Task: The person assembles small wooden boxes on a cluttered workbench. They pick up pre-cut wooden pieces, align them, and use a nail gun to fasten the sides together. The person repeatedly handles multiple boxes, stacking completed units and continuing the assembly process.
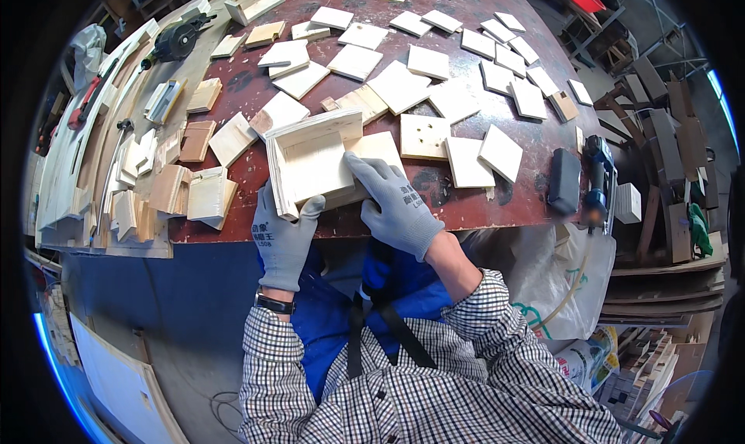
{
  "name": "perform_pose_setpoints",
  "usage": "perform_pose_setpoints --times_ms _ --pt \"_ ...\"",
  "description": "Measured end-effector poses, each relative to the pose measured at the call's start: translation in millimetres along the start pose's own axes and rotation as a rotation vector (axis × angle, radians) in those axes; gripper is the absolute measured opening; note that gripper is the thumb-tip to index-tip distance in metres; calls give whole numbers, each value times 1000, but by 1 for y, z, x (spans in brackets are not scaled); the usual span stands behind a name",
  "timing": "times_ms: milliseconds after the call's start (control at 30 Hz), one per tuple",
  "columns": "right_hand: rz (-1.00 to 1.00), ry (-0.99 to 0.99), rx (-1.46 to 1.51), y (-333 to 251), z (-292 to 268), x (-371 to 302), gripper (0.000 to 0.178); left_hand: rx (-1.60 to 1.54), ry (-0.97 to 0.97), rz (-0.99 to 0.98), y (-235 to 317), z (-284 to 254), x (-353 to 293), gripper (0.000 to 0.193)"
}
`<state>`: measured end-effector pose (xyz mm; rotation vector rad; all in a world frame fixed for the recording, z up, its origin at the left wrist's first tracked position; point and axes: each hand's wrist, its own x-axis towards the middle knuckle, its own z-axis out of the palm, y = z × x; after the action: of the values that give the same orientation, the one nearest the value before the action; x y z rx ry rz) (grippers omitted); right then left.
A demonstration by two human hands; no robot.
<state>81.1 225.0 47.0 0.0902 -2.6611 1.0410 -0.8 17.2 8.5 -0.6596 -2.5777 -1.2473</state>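
Note:
Above the table's near edge I hold a small open wooden box [314, 167], tilted with its hollow toward me. My left hand [285, 234], in a grey glove, grips the box's lower left corner, thumb at the front. Gloved too, my right hand [397, 207] is closed on its right side, fingers reaching over the edge to the inner panel. Just behind the box lie pale wooden squares, among them a board with dark holes [424, 136] and a plain one [469, 162].
Many loose wooden pieces cover the dark red table [256, 176]. A nail gun [597, 182] and a dark block [564, 182] sit at its right edge. At far left are a black power tool [178, 39] and long wooden strips [71, 164]. A plastic bag [535, 277] hangs at right.

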Motion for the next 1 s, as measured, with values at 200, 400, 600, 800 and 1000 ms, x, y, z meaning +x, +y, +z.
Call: perform_pose_setpoints --times_ms 200,400,600,800,1000 --pt "-4 280 66 9 -39 -17 65 -54 19 -46 5 -2 -1 71" --pt "292 307 -707 86 -142 -52 67 -98 1 -66 2 3 -1 68" --pt "585 -200 -588 122 -196 -63 96 -83 -10 -57 2 2 -2 70" --pt "555 -187 -590 121 -206 -56 97 -82 15 -52 4 2 -2 71" --pt "589 124 -111 78 -176 -45 92 15 38 19 -3 2 -2 77"
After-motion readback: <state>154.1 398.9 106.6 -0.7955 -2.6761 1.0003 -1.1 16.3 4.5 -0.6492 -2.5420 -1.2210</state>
